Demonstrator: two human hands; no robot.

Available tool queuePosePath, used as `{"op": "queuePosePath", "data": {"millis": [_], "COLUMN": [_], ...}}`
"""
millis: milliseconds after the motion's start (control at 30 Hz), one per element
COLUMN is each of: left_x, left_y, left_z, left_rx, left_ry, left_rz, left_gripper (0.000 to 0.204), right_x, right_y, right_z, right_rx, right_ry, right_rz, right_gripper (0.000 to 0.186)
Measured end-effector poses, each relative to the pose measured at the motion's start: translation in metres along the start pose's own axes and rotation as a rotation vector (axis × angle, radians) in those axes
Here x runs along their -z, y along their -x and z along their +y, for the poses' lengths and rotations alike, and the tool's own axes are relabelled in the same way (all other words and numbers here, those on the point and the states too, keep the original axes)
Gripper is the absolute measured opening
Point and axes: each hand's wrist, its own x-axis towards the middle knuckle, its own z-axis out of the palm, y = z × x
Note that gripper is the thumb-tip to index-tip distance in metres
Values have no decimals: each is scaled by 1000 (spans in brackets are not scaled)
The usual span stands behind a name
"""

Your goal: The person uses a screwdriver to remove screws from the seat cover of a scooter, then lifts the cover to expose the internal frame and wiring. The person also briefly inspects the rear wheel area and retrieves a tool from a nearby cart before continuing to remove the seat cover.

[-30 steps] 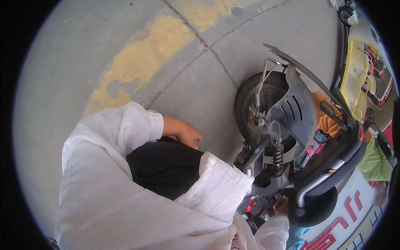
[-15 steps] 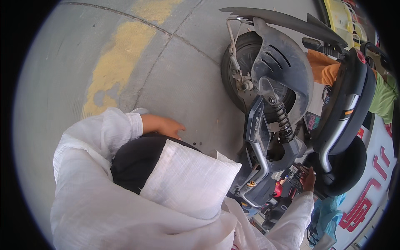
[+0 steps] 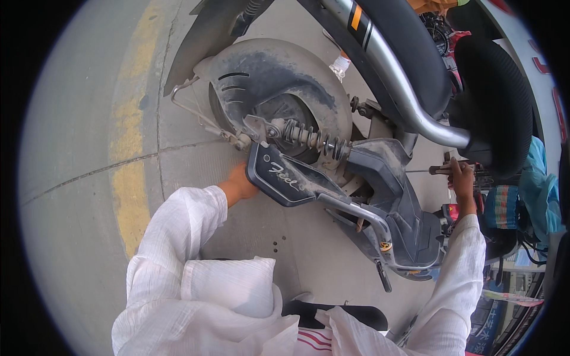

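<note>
Scooter: one dusty dark-grey electric scooter (image 3: 392,207), seen from its rear and side, standing on the pavement; it fills the upper and right part of the view.
Rear wheel: one dusty black rear wheel with a grey mudguard (image 3: 279,89), upper centre, touching the ground.
Shock spring: one coiled metal spring (image 3: 309,137), lying at a slant across the wheel hub.
Side cover: one dark blue-grey plastic cover with pale lettering (image 3: 285,178), just below the spring.
Seat: one black ribbed seat (image 3: 496,101), upper right, with one silver-grey grab rail (image 3: 392,77) curving beneath it.
Left hand: left hand (image 3: 238,185) reaches to the lower left edge of the side cover, beside the wheel; the fingers are hidden behind the cover, so whether they grip cannot be told.
Right hand: right hand (image 3: 462,178) is raised just below the seat, fingers closed around one thin dark rod-like tool (image 3: 442,170) that points toward the scooter body.
Hands, relation: two, well apart, one at each end of the scooter's rear body.
Sleeves: two loose white fabric sleeves (image 3: 178,249), rising from the lower edge.
Ground: grey concrete pavement (image 3: 77,225) with one worn yellow painted stripe (image 3: 127,178) on the left.
Far right: blue cloth and striped fabric (image 3: 504,204) past the scooter, too crowded to count.
</note>
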Motion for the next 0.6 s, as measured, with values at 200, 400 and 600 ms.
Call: {"op": "queuePosePath", "data": {"millis": [200,400,600], "left_x": [-59,-44,-30], "left_y": [8,31,29], "left_z": [-39,-36,-42], "left_rx": [-199,65,237], "left_ry": [-42,87,128], "left_rz": [143,-76,-159], "left_gripper": [33,33,34], "right_x": [-10,-10,-18], "right_y": [14,13,25], "right_z": [0,-1,-21], "right_rx": [64,187,150], "right_ry": [-14,75,110], "right_rz": [92,149,134], "right_gripper": [35,34,30]}}
